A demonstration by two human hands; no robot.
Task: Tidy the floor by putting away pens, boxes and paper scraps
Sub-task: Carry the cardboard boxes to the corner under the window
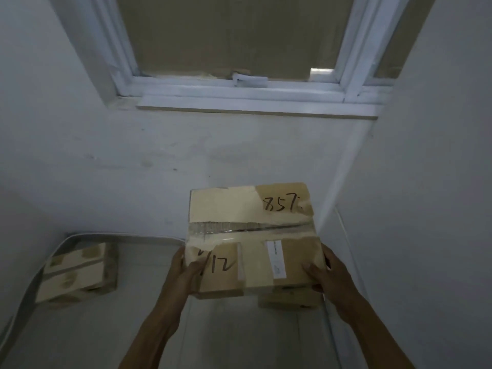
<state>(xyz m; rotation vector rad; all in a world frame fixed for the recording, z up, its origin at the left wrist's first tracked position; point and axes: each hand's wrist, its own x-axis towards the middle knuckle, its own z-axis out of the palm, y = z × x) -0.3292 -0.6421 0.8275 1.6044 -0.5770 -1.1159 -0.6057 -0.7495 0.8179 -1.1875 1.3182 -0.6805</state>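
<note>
Two hands: left hand [186,270] and right hand [323,272] clamp opposite near edges of the cardboard box [250,235].
Grip: each pressed onto the box, thumbs on top.
Box position: held above the floor [133,328], below the window sill [255,113].
Second box [77,275]: floor, left corner.
Advice: keep it level; press evenly; set down beside the wall.

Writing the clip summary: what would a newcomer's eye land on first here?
The taped cardboard box at centre, marked "857" and "12" in black, gripped at its near corners by the left hand and right hand. Above it, a white-framed window. A second box sits on the floor, lower left.
</note>
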